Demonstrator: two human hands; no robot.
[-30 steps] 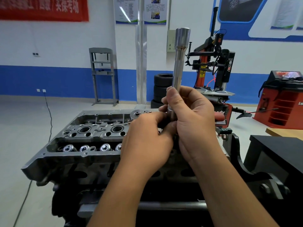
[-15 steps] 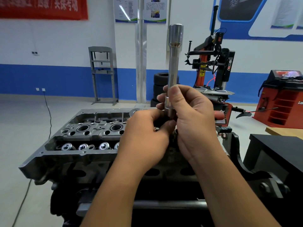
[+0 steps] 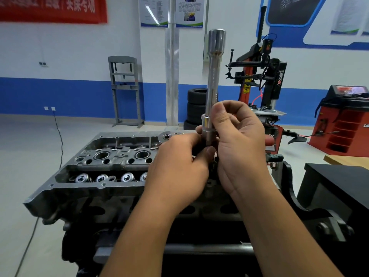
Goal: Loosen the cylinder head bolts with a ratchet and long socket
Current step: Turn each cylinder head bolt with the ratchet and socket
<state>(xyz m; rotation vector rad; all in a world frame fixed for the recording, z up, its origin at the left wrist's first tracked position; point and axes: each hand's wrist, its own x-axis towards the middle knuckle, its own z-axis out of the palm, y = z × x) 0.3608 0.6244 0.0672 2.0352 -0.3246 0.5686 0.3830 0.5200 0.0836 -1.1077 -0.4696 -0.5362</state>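
Both hands meet above the cylinder head (image 3: 111, 166): left hand (image 3: 177, 168) curls around something hidden at the base of the long socket (image 3: 214, 82), right hand (image 3: 239, 144) pinches its lower collar. Socket stands upright, above the head. Polished steel: likely rigid, heavy, slippery; grip low.

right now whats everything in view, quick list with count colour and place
long socket: one, chrome, upright above the engine
cylinder head: one, grey metal, centre left
engine stand: one, black, lower right
tyres: one stack, black, by the back wall
tyre changer: one, red and black, behind right
shop press: one, grey, back wall
red cabinet: one, far right
left hand: one, curled at the socket's base
right hand: one, gripping the socket
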